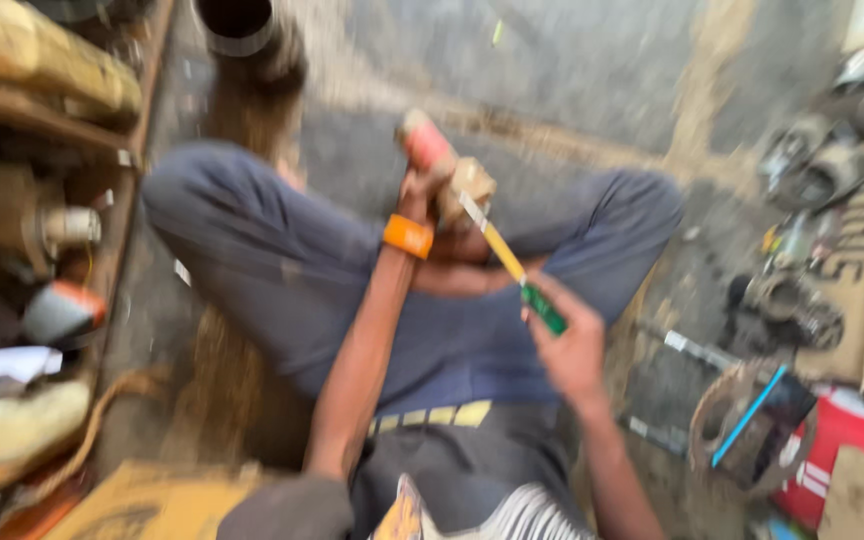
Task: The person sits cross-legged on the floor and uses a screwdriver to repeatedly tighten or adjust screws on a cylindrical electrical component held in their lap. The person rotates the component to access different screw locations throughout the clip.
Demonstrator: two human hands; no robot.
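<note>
Shirt hem: your striped shirt (512,515) lies nearest the camera at the bottom edge, above it a belt (432,416) with yellow patches on dark blue trousers (282,260); you sit cross-legged on the floor (552,70).
Red-capped part: a blurred tan piece with a red end (442,165) is up over your lap, near the middle of the view and far from your body.
Left hand: your left hand (422,195) reaches up to that piece, its grip wrapped on it; an orange wristband (408,236) sits just below the hand.
Right hand: your right hand (567,345) is nearer and to the right, its grip clamped on the green handle of a screwdriver (512,270).
Screwdriver: its yellow shaft slants up and left, and the tip meets the tan piece; blur hides the exact spot.
Left side: wooden shelves (42,110) hold blurred cans and rags.
Far: a dark pipe end (242,35) stands on the floor beyond your left knee.
Right side: metal engine parts (802,170) lie on cardboard (862,250); nearer, a round rusty part (742,430) with a blue stick across it, just beside a red container (847,450).
</note>
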